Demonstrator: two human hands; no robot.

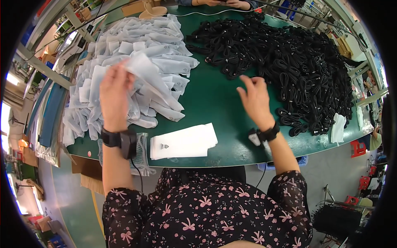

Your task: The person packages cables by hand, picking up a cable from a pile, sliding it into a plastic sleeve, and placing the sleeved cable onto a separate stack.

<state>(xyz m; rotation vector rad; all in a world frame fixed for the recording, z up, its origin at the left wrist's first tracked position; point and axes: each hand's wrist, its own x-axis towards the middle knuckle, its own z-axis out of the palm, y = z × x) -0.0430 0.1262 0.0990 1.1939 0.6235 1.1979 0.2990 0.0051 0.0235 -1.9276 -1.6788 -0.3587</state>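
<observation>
My left hand [115, 89], smeared by motion, is raised over a heap of filled white translucent bags [153, 39]. Its fingers pinch the upper end of one such pouch [145, 71], which slants down to the right over the others. My right hand [257, 101] is held over the green table with thumb and fingers apart and nothing between them. Just beyond its fingertips lies a big pile of coiled black cables [306, 78]. A stack of flat white bags [184, 142] rests near the table's front edge, between my forearms.
The green table [215, 99] curves across the view. A clear plastic packet [144, 155] hangs at its front edge by my left wrist. One white bag [338, 128] lies at the right edge. Across the table another person's hands [223, 3] show. Metal frame posts [49, 70] stand at the left.
</observation>
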